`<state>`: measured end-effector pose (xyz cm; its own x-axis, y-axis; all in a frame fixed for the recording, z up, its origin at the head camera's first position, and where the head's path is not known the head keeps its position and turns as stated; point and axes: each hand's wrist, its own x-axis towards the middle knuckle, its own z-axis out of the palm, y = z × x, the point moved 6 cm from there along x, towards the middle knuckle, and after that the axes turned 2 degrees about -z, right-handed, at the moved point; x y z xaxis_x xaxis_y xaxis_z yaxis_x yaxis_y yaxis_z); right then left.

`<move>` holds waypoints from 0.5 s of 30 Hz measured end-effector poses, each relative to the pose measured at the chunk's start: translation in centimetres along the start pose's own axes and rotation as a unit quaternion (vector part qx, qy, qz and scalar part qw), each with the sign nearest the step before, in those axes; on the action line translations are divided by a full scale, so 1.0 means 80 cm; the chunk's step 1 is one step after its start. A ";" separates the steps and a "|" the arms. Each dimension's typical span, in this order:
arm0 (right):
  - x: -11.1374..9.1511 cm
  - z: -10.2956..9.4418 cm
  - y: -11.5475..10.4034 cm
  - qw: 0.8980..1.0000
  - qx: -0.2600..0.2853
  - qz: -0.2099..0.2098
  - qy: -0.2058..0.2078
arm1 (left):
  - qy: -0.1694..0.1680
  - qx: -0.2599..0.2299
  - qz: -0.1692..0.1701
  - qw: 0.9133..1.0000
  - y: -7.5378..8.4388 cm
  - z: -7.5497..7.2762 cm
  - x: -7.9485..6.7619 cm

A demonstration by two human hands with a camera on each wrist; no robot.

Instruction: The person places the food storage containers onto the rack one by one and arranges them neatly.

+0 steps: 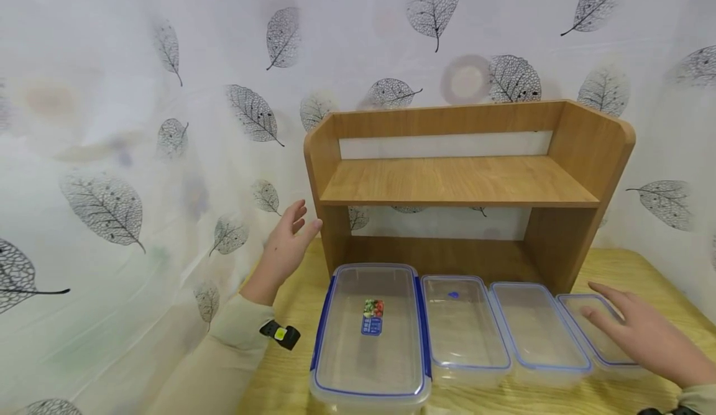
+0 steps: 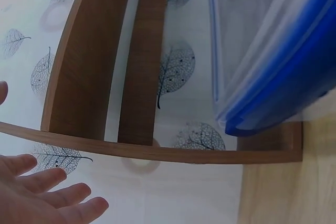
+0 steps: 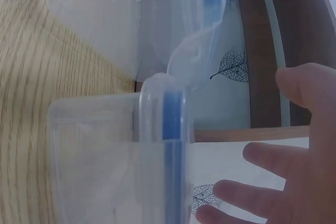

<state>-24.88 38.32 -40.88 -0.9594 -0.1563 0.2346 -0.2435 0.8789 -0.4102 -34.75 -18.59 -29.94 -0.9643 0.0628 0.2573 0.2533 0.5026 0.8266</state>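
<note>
My left hand (image 1: 282,247) is raised beside the left side panel of a wooden desktop shelf (image 1: 458,182), fingers loosely bent and holding nothing. In front of the shelf stands a large clear food container (image 1: 358,359) with blue side clips and a small picture label on its lid. Three smaller clear containers with blue-rimmed lids line up to its right: one beside it (image 1: 464,334), a middle one (image 1: 539,328), and a rightmost one (image 1: 593,315). Over the rightmost container hovers my right hand (image 1: 649,334), its fingers spread and nothing in them; it partly hides that lid.
The shelf has an upper board (image 1: 458,179) and an open lower compartment (image 1: 436,247), with the containers' far ends close to its front. All stand on a wood-grain table (image 1: 621,272). A white curtain (image 1: 140,123) printed with dark leaves hangs behind and along the left.
</note>
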 end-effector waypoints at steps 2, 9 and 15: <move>0.000 -0.001 0.003 1.000 0.003 0.003 -0.003 | 0.002 -0.003 -0.004 1.000 0.001 0.000 0.005; 0.001 0.000 0.018 0.999 0.014 0.036 -0.036 | 0.010 -0.021 -0.015 1.000 0.004 0.003 0.022; -0.001 0.005 0.037 0.994 0.023 0.077 -0.075 | 0.020 -0.038 -0.025 0.999 0.005 0.003 0.036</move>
<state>-25.55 40.74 -42.45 -0.9954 -0.0893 0.0334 -0.0944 0.8770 -0.4711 -37.48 -18.03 -29.00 -0.9724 0.0048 0.2332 0.2118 0.4369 0.8742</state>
